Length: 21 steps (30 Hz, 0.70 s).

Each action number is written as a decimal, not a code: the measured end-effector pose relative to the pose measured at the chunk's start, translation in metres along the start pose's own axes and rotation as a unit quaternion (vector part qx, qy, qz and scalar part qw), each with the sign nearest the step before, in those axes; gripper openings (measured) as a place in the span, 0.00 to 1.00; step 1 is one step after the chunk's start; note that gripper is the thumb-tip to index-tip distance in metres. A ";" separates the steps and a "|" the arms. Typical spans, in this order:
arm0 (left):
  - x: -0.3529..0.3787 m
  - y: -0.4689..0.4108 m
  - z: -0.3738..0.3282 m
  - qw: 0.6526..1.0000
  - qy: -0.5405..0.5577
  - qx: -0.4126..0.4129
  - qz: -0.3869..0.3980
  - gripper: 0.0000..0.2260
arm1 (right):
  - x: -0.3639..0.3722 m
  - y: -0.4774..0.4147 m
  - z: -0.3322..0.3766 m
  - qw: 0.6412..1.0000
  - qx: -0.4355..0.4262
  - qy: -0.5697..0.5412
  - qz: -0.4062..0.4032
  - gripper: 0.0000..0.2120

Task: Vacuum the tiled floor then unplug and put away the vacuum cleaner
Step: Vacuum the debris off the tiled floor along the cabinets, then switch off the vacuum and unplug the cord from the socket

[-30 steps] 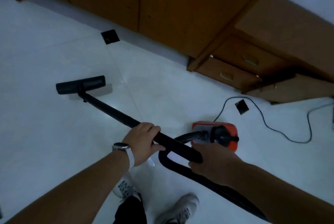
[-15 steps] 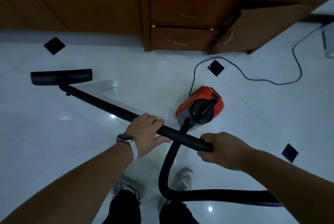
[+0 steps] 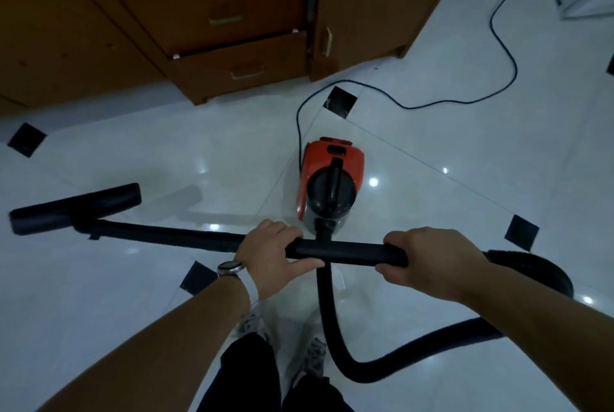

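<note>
Orange and black, the vacuum cleaner [image 3: 332, 179] sits on the tiled floor [image 3: 465, 145] just ahead of the person's feet, near a wooden cabinet [image 3: 232, 12]. Its black tube [image 3: 186, 238] runs crosswise in front of them, with the floor head [image 3: 74, 209] flat on the tiles off to their left. The left hand [image 3: 272, 255], a watch [image 3: 231, 268] at its wrist, is wrapped round the middle of the tube. The right hand [image 3: 428, 258] is curled round its near end, where the hose [image 3: 365, 368] loops round and back to the machine. A cord [image 3: 498, 72] trails across the tiles and out of sight at the far right; I can't see the socket. To my eye the vacuuming is under way, while unplugging and putting the machine away are not yet done.
</note>
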<state>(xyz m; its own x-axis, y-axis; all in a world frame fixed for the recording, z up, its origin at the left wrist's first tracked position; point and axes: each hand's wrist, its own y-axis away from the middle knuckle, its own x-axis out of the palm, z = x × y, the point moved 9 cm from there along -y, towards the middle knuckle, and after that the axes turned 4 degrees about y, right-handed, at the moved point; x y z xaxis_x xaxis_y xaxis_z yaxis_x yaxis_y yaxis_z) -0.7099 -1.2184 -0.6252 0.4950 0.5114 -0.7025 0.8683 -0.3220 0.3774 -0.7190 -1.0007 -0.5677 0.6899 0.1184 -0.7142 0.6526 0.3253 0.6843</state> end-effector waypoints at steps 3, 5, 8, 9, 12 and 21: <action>0.014 -0.020 -0.006 0.999 0.029 -0.010 0.030 0.24 | 0.004 -0.004 -0.019 1.000 0.014 -0.009 0.010 0.15; 0.023 -0.036 -0.007 0.998 0.043 -0.014 0.051 0.26 | 0.003 -0.011 -0.029 1.000 0.019 -0.005 0.014 0.15; 0.033 -0.062 -0.004 0.996 0.042 -0.012 0.077 0.24 | -0.005 -0.030 -0.040 0.999 0.022 0.013 0.025 0.16; 0.035 -0.070 0.000 0.995 0.044 -0.015 0.085 0.23 | -0.010 -0.038 -0.042 0.999 0.021 0.021 0.025 0.16; 0.037 -0.091 0.012 0.994 0.065 -0.024 0.088 0.25 | -0.028 -0.066 -0.047 0.998 0.012 0.055 0.022 0.17; 0.033 -0.145 0.052 0.984 0.137 -0.098 0.063 0.14 | -0.062 -0.160 -0.056 0.996 -0.013 0.089 0.008 0.16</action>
<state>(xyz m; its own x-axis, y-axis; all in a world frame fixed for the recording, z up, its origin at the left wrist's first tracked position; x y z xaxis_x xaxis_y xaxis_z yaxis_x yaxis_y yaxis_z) -0.8209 -1.1964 -0.7343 0.5654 0.6818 -0.4641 0.7762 -0.2496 0.5790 -0.8838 -1.0071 -0.6413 0.6313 0.2881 -0.7201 0.6327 0.3456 0.6930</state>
